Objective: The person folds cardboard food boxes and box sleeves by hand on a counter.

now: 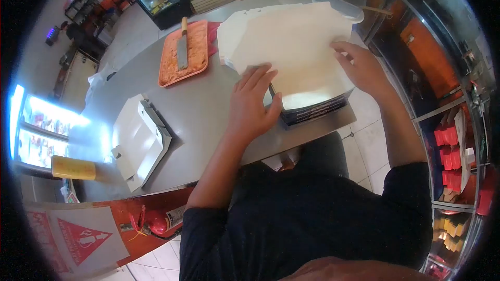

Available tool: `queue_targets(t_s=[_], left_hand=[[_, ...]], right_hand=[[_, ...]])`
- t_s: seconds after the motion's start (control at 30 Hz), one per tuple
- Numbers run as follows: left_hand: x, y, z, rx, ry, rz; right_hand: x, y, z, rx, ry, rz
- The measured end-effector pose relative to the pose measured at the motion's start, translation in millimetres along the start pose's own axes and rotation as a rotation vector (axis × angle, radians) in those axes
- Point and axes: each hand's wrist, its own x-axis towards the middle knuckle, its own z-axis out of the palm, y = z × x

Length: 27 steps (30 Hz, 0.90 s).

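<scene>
A flat cardboard box blank [291, 47], pale on its upper face, lies on a stack of dark printed cardboard [317, 112] at the table's near edge. My left hand [252, 104] is at the blank's near left corner, fingers stretched and thumb apart. Over the right edge, my right hand [362, 67] touches the blank with fingertips, its fingers slightly bent and apart. What lies under the left palm is hidden. To the left, a partly folded cardboard box [138, 143] rests on the table.
Behind my left hand, an orange tray [203, 67] holds a wooden-handled spatula [182, 49]. The metal table [208, 125] spans the middle. A clear plastic tub [357, 14] stands behind the blank. Shelves with red boxes [450, 148] are at right; a fire extinguisher [159, 221] hangs below left.
</scene>
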Motion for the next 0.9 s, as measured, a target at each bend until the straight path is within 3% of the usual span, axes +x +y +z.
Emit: queue_targets(t_s=[0.33, 0.9], left_hand=[[-4, 2, 2, 0.069, -0.098, -0.069], [-1, 0, 13, -0.079, -0.09, -0.13]], right_hand=[[0, 12, 5, -0.108, -0.036, -0.017], [-7, 47, 25, 0.342, -0.018, 0.109]])
